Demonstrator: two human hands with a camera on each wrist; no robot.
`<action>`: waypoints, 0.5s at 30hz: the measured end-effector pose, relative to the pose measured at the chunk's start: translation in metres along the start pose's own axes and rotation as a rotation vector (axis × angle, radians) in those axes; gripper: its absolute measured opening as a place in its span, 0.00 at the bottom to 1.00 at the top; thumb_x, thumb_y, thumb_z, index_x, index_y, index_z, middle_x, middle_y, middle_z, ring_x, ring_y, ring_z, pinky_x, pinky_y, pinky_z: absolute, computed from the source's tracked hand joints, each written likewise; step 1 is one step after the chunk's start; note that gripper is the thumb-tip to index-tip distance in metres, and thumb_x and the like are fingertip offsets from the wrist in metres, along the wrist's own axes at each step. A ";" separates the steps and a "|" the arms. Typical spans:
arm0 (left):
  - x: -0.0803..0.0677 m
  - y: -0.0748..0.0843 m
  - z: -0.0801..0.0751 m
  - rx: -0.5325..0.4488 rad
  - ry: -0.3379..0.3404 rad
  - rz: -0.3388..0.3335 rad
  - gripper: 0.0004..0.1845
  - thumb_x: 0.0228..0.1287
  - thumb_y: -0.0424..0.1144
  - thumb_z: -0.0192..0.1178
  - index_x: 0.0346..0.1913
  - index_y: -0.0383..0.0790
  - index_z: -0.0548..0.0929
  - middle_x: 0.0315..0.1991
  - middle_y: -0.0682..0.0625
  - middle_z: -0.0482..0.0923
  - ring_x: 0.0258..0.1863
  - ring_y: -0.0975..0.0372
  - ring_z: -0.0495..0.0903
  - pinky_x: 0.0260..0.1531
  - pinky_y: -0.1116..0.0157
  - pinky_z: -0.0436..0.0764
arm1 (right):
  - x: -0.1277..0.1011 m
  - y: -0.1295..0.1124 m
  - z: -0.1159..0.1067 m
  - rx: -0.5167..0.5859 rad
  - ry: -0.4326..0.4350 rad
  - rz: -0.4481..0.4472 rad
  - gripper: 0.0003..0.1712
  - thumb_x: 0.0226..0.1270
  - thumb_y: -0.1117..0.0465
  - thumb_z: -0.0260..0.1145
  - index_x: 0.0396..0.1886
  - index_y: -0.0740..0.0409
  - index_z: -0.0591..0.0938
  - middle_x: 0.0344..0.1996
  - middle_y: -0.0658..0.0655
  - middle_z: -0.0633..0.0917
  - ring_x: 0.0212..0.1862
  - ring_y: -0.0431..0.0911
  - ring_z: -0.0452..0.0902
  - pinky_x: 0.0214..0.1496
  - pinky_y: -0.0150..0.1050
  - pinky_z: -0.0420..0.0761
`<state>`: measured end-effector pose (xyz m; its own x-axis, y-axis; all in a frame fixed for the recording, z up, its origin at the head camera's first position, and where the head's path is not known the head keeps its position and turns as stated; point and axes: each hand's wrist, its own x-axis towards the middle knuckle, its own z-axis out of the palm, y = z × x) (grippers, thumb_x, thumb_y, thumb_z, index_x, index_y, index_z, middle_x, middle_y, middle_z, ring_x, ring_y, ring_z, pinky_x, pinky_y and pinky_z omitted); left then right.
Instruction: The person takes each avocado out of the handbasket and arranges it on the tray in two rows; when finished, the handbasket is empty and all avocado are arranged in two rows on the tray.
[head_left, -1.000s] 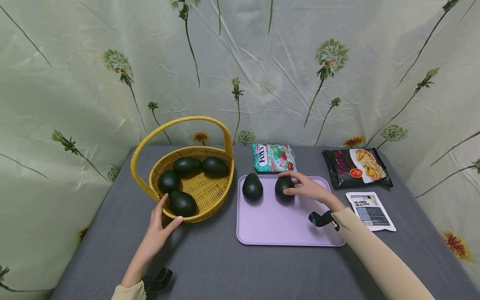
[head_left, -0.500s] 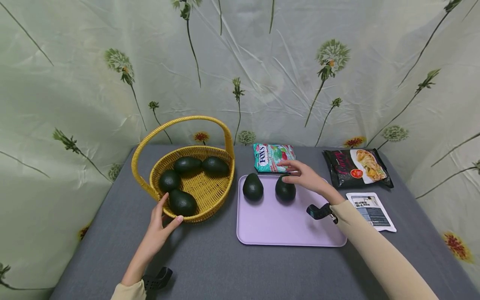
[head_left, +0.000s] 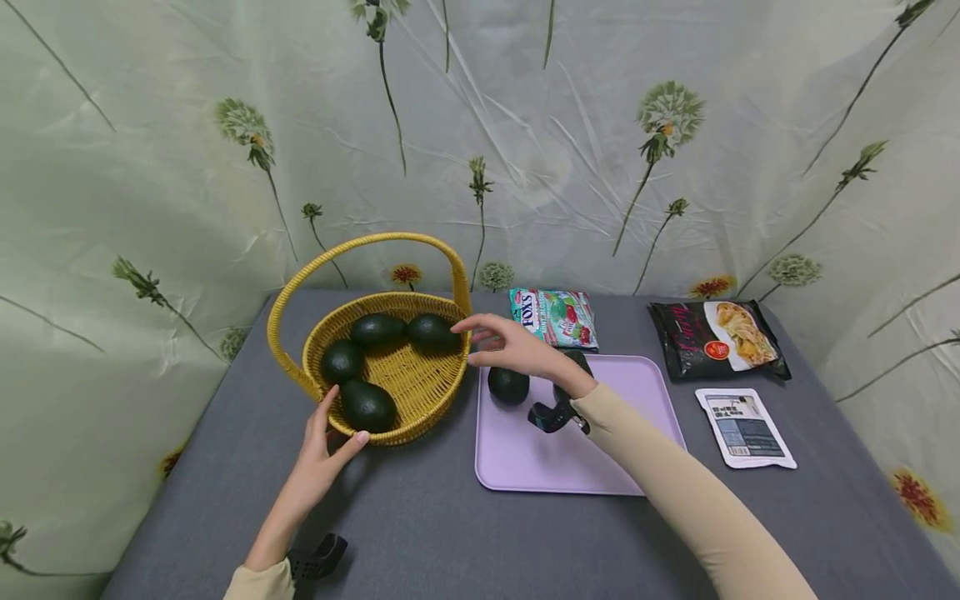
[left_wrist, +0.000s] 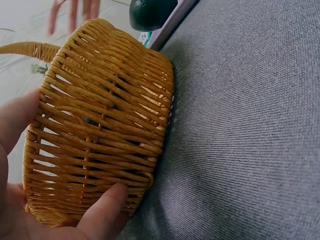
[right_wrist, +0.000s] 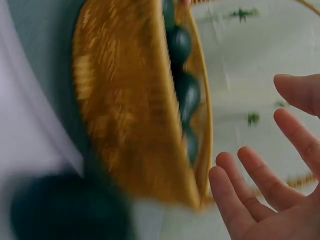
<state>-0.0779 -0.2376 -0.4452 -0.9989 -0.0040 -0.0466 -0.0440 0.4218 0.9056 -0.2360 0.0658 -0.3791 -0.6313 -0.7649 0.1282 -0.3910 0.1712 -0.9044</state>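
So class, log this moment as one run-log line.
left hand: holds basket rim | right hand: open, empty, above basket edge | four avocados in basket | two on tray

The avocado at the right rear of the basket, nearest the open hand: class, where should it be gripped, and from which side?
Probably across the middle of the avocado, from above. It lies on its side, its top bare; the basket wall blocks a sideways approach. The right hand is open and empty beside the rim, while the left hand holds the near rim.
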 end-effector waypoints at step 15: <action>0.001 -0.002 -0.002 -0.021 -0.010 -0.026 0.46 0.70 0.42 0.57 0.77 0.47 0.35 0.73 0.33 0.31 0.69 0.36 0.41 0.59 0.36 0.52 | 0.075 -0.015 0.093 -0.066 -0.321 -0.032 0.25 0.66 0.67 0.64 0.63 0.65 0.73 0.62 0.59 0.73 0.65 0.53 0.65 0.62 0.40 0.69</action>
<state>-0.0791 -0.2404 -0.4468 -0.9972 -0.0053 -0.0744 -0.0703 0.4028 0.9126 -0.2157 -0.0520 -0.3937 -0.3786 -0.9255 0.0117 -0.4568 0.1758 -0.8720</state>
